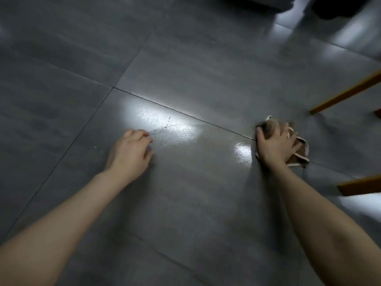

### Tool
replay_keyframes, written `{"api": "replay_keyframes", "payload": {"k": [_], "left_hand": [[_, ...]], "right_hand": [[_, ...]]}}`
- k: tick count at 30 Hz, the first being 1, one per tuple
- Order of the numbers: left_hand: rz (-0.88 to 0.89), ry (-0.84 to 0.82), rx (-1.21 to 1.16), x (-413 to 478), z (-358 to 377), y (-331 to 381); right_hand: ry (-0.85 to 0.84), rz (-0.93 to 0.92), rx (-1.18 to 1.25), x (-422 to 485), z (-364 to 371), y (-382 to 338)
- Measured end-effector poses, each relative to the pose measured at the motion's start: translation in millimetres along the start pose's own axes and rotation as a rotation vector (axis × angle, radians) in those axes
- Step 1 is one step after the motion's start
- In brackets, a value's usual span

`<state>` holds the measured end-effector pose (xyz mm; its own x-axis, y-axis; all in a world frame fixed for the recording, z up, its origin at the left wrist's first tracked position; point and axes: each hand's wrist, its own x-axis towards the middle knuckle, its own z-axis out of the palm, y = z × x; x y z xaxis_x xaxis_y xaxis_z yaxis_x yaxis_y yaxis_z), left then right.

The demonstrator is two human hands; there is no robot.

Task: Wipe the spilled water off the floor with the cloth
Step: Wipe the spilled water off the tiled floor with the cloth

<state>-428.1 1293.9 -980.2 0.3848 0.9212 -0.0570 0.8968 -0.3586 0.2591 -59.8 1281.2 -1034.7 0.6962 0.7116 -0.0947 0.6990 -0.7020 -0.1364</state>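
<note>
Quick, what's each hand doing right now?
Left hand: open, fingers loosely curled, holding nothing.
Right hand: grips the cloth against the floor.

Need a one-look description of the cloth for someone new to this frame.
Start from the grey tiled floor, then go to the wooden legs at the right edge. Just left of them, under the right hand, is the cloth: the only brown, pale-edged, crumpled thing there.
</note>
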Motion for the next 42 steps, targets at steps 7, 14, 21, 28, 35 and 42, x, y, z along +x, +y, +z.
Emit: {"api": "replay_keyframes", "payload": {"k": [7, 14, 21, 28, 35, 42], "left_hand": [[0.153, -0.406, 0.072, 31.7, 24.8, 49.4], [0.143, -0.502, 0.119, 37.2, 27.7, 46.5], [0.116, -0.545, 0.161, 42.7, 33.2, 55.9], [0.051, -0.568, 0.132, 46.2, 30.7, 55.9], [-0.014, -0.593, 0.222, 47.4, 25.4, 67.5], [-0.046, -0.37, 0.343, 5.1, -4.5, 98.4]], "right_hand": [[-0.091, -0.753, -0.051, -28.9, 35.6, -158.9], [0.092, -0.22, -0.007, 83.5, 10.9, -15.8], [-0.067, -0.243, -0.02, 67.4, 20.7, -137.2], [-0.145, -0.945, -0.134, 32.3, 22.7, -144.4], [-0.026, -0.146, 0.012, -6.6, 19.6, -11.3], [-0.106, -0.757, -0.063, -214.4, 25.7, 50.2]]}}
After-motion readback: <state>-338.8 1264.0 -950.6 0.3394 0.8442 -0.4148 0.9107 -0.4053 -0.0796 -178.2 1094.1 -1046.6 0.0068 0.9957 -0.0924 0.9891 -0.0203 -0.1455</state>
